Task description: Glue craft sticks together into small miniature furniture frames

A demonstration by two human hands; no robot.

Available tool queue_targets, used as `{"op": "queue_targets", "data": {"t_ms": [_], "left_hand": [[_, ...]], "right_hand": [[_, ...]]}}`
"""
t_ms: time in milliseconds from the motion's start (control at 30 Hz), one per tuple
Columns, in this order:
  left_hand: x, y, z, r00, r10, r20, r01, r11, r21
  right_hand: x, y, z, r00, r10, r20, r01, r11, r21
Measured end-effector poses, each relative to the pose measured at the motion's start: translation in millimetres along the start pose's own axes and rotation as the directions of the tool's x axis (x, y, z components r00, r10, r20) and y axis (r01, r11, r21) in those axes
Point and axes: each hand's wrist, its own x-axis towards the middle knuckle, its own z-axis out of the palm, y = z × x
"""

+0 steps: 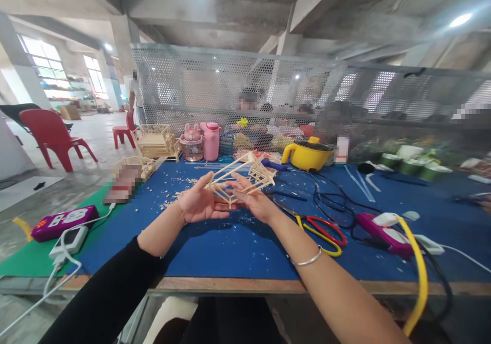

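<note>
Between my two hands is a small open frame of thin wooden sticks, raised over the blue work surface. My left hand grips its left side, with the thumb on top and the fingers underneath. On the other side, my right hand has its thumb and fingers closed on the sticks. Just behind the frame lies a pile of wooden sticks, partly hidden, beside a dark blue tool handle. Scissors with red and yellow handles lie to the right of my right hand.
A yellow electric pot, a pink bottle and a pink jug stand along the perforated metal screen. Purple power strips with cables lie at both sides. Wooden stick models sit at the back left; wood scraps litter the table.
</note>
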Motion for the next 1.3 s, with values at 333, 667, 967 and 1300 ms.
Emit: {"op": "queue_targets", "data": {"t_ms": [333, 667, 967, 1300], "left_hand": [[5.1, -7.5, 4.2, 0.92, 0.079, -0.383, 0.092, 0.907, 0.41], [1.5, -3.5, 4.2, 0.926, 0.184, -0.329, -0.09, 0.956, 0.281], [2.8, -7.4, 2.4, 0.897, 0.346, -0.276, -0.201, 0.874, 0.442], [-1.0, 0.2, 3.4, 0.797, 0.495, -0.346, -0.343, 0.842, 0.416]], "right_hand": [[-4.4, 2.5, -6.9, 0.988, 0.15, -0.027, -0.152, 0.98, -0.127], [-16.9, -10.6, -5.9, 0.907, 0.295, 0.3, -0.262, 0.954, -0.146], [-20.6, -9.0, -9.2, 0.957, 0.26, 0.13, -0.217, 0.937, -0.274], [-21.8, -20.3, -21.7, 0.996, 0.052, 0.07, -0.041, 0.987, -0.154]]}}
